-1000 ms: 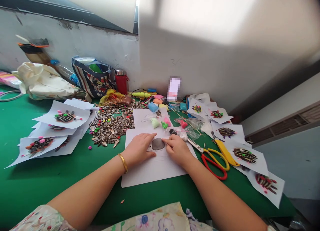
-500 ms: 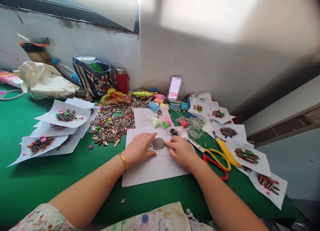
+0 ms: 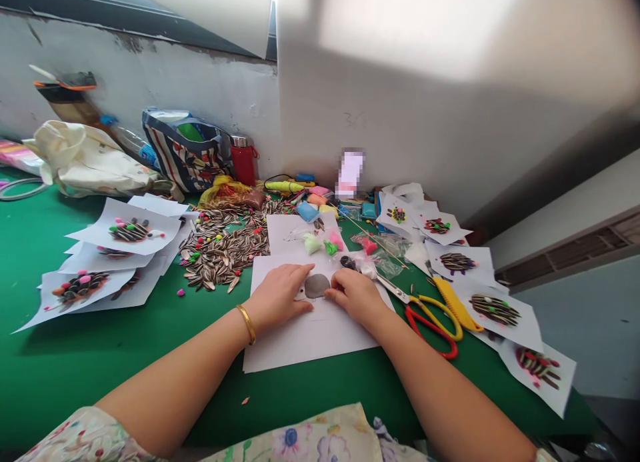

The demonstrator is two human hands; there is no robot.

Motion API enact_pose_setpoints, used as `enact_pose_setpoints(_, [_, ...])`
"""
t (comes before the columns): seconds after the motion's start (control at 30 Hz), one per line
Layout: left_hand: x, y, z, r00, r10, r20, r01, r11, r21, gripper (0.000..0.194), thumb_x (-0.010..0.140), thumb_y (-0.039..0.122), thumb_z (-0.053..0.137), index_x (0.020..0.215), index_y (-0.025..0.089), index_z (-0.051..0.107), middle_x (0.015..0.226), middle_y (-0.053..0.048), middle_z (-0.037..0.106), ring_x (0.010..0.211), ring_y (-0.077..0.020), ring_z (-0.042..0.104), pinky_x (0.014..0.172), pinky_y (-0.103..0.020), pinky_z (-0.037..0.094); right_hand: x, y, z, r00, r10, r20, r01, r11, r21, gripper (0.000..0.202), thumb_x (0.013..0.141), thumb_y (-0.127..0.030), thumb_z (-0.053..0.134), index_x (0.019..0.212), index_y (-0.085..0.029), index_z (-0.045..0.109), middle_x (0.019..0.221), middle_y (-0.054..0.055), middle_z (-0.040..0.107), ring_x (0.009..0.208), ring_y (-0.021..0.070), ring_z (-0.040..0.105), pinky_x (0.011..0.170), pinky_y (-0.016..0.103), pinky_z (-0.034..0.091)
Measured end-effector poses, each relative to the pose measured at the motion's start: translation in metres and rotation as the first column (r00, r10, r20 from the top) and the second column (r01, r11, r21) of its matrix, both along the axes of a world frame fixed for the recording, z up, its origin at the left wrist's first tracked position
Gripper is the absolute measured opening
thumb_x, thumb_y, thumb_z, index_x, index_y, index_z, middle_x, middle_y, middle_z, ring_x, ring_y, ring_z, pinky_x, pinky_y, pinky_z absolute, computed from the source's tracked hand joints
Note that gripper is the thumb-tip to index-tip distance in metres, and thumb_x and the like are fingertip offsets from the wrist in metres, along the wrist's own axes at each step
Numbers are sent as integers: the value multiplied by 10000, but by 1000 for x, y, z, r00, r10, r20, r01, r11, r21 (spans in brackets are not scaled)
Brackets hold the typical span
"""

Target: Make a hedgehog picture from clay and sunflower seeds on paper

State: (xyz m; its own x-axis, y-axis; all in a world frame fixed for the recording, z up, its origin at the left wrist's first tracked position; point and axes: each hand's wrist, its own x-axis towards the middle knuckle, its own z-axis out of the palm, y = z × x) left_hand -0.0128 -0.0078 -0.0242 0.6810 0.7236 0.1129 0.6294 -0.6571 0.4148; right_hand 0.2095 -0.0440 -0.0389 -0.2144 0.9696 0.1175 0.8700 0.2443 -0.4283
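Note:
A flat grey clay oval (image 3: 317,286) sits on the white paper (image 3: 290,345) in front of me. My left hand (image 3: 283,292) lies on the paper at the oval's left, thumb and fingers spread, holding nothing. At the oval's right edge is my right hand (image 3: 356,294), its fingers curled in and the fingertips touching the clay. A pile of striped sunflower seeds (image 3: 227,249) lies left of the paper. Black clay (image 3: 347,263) and green clay (image 3: 331,248) rest just beyond my right hand.
Scissors (image 3: 435,315) with red and yellow handles lie at the right, beside a yellow tool (image 3: 456,305). Seed-decorated papers (image 3: 500,329) line the right side, with more papers (image 3: 100,249) at the left. A red bottle (image 3: 243,162) and striped bag (image 3: 183,155) stand behind.
The fingers of my right hand have curled in, and the extended index finger has drawn back and down along the oval's right edge. My left hand has stayed in place.

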Motion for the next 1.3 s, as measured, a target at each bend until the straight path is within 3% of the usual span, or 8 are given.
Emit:
enact_pose_setpoints(0.23, [0,0,-1,1000,-2,-1,2,1000,5,762,747,356,766,1406,176,429,1301,-118,602,1214,-308,528,1028,-439,406,-6,4,-1,998,-19,67,20,1000,-2,235,804,-361,758,734,-203,598,783,2,623,725,155,523,610,264,277])
enact_pose_setpoints(0.43, [-1,0,-2,1000,-5,-1,5,1000,9,758,750,356,760,1407,182,426,1299,-115,606,1212,-305,526,1022,-442,411,-5,4,-1,998,-7,60,7,1000,-10,223,855,-376,702,750,-204,604,778,1,622,715,151,517,609,264,269])
enact_pose_setpoints(0.63, [-1,0,-3,1000,-13,9,13,1000,22,752,752,354,757,1407,192,423,1308,-110,603,1221,-304,521,1027,-447,410,-13,1,3,996,-41,83,40,999,5,283,780,-392,772,712,-200,576,755,-1,596,720,155,503,610,269,261])
enact_pose_setpoints(0.87, [-2,0,-5,1000,-10,10,10,1000,26,761,750,369,763,1406,187,423,1301,-114,608,1211,-306,529,1013,-448,419,-17,-1,6,994,-107,-6,107,994,-34,309,773,-416,759,719,-203,542,743,-18,586,668,134,490,586,262,256])
enact_pose_setpoints(1.07, [-2,0,-5,1000,-12,8,11,1000,27,753,757,371,755,1410,200,421,1312,-115,604,1224,-307,525,1023,-447,411,-26,-1,1,986,-166,26,164,984,64,377,716,-428,796,711,-207,491,746,-18,553,687,145,476,594,264,259])
enact_pose_setpoints(1.3, [-3,-1,-4,999,-23,26,22,999,42,744,761,377,744,1406,198,419,1307,-118,603,1210,-310,533,1010,-450,419,-28,-1,-1,988,-152,-7,152,985,78,391,722,-460,776,723,-215,470,769,-14,550,700,155,493,605,270,287])
